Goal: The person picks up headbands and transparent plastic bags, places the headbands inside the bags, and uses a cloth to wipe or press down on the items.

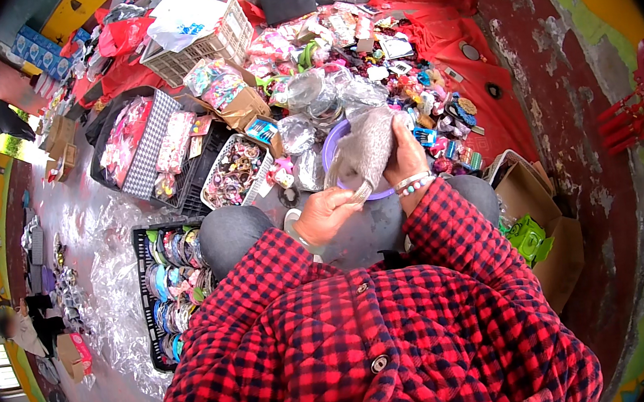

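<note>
A grey-beige textured cloth (368,147) hangs between my two hands, over a purple basin (329,145). My left hand (325,215) pinches its lower left end. My right hand (408,154), with bead bracelets at the wrist, grips its upper right side; the thumb is upright against it and some fingers are hidden behind. What kind of cloth piece it is cannot be made out. The basin stands just beyond my knees, partly covered by the cloth. Clear plastic packets (308,88) lie beside and behind it.
Left of the basin are a white basket of small trinkets (236,170) and a black crate of headbands (180,287). A plastic crate (195,52) stands at the back left. Hair accessories (438,102) spread over red cloth at right, with a cardboard box (547,230) near my right knee.
</note>
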A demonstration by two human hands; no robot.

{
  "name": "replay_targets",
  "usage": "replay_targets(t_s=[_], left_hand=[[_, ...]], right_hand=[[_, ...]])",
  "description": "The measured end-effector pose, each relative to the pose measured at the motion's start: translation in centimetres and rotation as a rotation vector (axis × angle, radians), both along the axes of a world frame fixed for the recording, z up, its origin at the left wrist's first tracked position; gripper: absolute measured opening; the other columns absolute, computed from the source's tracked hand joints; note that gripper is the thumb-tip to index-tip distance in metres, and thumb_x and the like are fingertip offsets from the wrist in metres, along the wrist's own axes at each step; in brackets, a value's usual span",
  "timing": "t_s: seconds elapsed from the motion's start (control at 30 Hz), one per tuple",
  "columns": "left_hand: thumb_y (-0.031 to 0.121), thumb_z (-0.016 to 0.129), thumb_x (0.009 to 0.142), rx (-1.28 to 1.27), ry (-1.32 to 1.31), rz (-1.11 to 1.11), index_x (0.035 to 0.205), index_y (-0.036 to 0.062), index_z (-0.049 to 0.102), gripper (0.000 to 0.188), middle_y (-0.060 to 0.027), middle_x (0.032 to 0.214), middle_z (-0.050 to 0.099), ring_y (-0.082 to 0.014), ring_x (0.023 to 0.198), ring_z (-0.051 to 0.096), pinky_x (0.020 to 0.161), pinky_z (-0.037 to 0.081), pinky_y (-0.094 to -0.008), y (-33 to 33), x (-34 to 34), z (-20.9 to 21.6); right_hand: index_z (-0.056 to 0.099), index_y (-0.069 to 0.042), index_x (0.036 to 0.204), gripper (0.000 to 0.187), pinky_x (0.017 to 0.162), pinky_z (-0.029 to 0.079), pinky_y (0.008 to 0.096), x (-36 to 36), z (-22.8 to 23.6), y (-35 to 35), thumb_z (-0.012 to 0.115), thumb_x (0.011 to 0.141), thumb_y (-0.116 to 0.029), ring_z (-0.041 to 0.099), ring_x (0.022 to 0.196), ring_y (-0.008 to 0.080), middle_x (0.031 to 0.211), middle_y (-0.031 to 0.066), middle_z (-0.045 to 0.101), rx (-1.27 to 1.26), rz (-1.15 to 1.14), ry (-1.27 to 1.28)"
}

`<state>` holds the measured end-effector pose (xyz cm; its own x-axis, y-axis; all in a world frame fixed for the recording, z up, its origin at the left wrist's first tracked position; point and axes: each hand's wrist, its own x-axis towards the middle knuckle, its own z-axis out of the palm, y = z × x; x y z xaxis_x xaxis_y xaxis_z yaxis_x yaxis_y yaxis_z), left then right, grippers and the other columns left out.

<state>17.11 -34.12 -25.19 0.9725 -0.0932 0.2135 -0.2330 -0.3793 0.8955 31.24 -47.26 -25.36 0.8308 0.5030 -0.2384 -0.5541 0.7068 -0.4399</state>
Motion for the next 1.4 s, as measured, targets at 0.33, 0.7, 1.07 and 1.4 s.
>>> replay_targets(t_s=[0.33, 0.7, 1.07, 1.4], left_hand=[[0.007, 0.055, 0.087, -0.39, 0.106, 0.266, 0.094, -0.0035, 0.061, 0.014, -0.0038, 0.086, 0.063, -0.0081, 0.08, 0.057, 0.073, 0.046, -0.0227, 2.9, -1.0, -0.4], [0.005, 0.057, 0.085, -0.21, 0.075, 0.299, 0.096, -0.0017, 0.061, 0.014, -0.0014, 0.081, 0.061, -0.0064, 0.075, 0.052, 0.068, 0.043, -0.0213, 1.8, -0.8, 0.7], [0.005, 0.057, 0.083, -0.082, 0.011, 0.133, 0.09, -0.0005, 0.062, 0.01, -0.006, 0.077, 0.061, -0.0106, 0.071, 0.055, 0.063, 0.044, -0.025, 2.2, -0.3, -1.3], [0.007, 0.057, 0.083, -0.098, 0.022, 0.049, 0.097, 0.0014, 0.061, 0.015, -0.0087, 0.077, 0.061, -0.0171, 0.071, 0.058, 0.064, 0.045, -0.0267, 0.8, -0.5, -0.2]], right_hand=[[0.044, -0.012, 0.121, 0.042, 0.092, 0.035, 0.0455, 2.5, 0.7, -2.5, 0.035, 0.093, -0.042, 0.046, 0.112, 0.0245, 0.12, 0.0077, 0.05, 0.14, 0.072, -0.154], [0.048, 0.0, 0.117, 0.039, 0.091, 0.04, 0.0354, -2.6, 2.5, -0.4, 0.055, 0.087, -0.025, 0.053, 0.103, 0.018, 0.112, 0.0078, 0.056, 0.049, 0.545, -0.295], [0.053, -0.001, 0.109, 0.032, 0.081, 0.047, 0.0324, -3.4, 2.6, -0.9, 0.062, 0.079, -0.003, 0.058, 0.092, 0.0182, 0.1, 0.0075, 0.06, -0.058, 0.463, -0.261], [0.049, -0.001, 0.112, 0.031, 0.078, 0.05, 0.0344, -3.7, 1.3, 0.2, 0.056, 0.082, -0.003, 0.06, 0.088, 0.0207, 0.099, 0.0087, 0.06, -0.026, 0.259, -0.192]])
